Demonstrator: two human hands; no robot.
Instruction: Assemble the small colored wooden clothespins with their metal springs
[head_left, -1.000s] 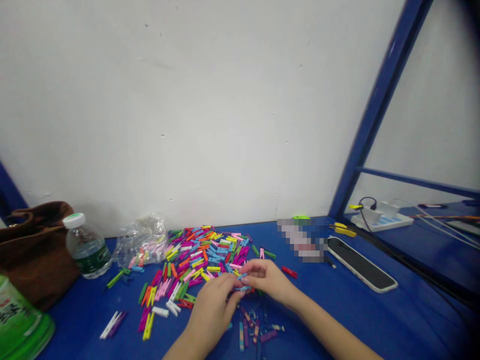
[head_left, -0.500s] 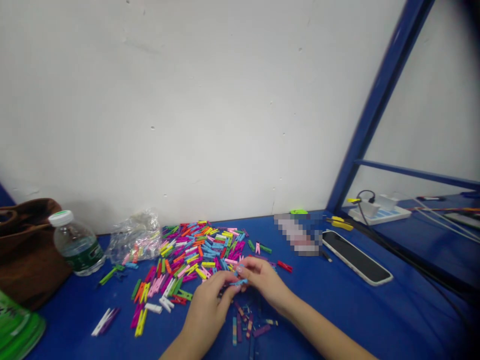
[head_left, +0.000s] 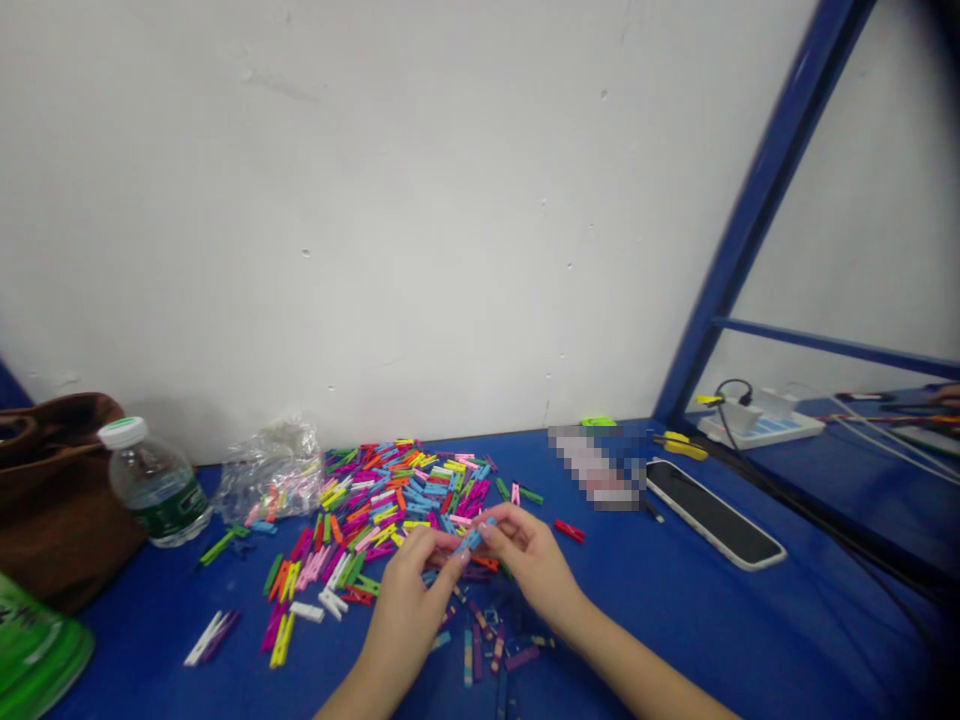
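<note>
— Fingers of the left hand [head_left: 409, 592] and right hand [head_left: 541, 568] pinch what?
— One blue clothespin [head_left: 471, 540], between both hands, near the colourful heap [head_left: 431, 490]; they partly cover it, so its spring I cannot make out.

- Held clothespin [head_left: 470, 541]: light blue;
- clothespin pile [head_left: 420, 490]: mixed pink, magenta, purple, yellow, orange, red, green, blue and white;
- loose clothespin pieces [head_left: 523, 658]: purple or blue, some with tan patches;
- worktop [head_left: 637, 620]: plain deep blue;
- water bottle [head_left: 146, 470]: clear, white cap [head_left: 122, 432], green label [head_left: 172, 512];
- bag [head_left: 82, 520]: brown;
- phone [head_left: 712, 512]: black, whitish edge.
</note>
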